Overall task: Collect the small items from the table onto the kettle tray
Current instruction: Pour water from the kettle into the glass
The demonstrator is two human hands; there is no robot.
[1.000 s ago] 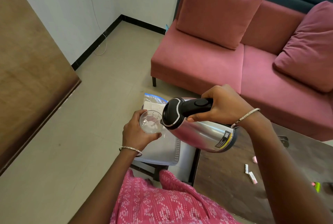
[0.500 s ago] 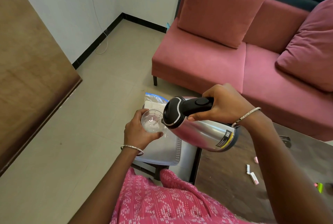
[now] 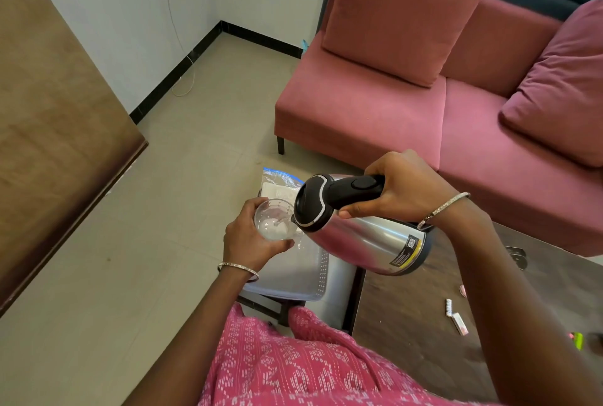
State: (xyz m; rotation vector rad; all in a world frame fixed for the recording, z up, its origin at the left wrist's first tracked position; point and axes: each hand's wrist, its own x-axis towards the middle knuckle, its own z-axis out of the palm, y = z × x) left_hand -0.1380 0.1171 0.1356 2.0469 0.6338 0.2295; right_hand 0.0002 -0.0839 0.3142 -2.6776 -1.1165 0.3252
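Head view shows your right hand (image 3: 403, 191) clenched round the black handle of the one steel kettle (image 3: 368, 244), knuckles up, wrist bent so the kettle lies tipped almost on its side with its spout toward the left. Your left hand (image 3: 249, 244) wraps its fingers and thumb around a single clear glass (image 3: 273, 219), holding it upright with the rim touching the kettle's spout. Each wrist wears one thin bangle. Below the glass and your left hand lies one silver tray (image 3: 295, 278), just beside the left edge of the dark table (image 3: 417, 333); I cannot tell what the tray stands on. A clear plastic bag (image 3: 279, 181) with something white inside sits at the tray's far end. On the table, well apart from the tray, you have four small items in sight: two white packets (image 3: 449, 306) lying close together, one pink piece (image 3: 462, 290) just beyond them, and one green piece (image 3: 578, 340) near the right edge of the frame. Behind everything stands a pink sofa (image 3: 359, 118) with two cushions.
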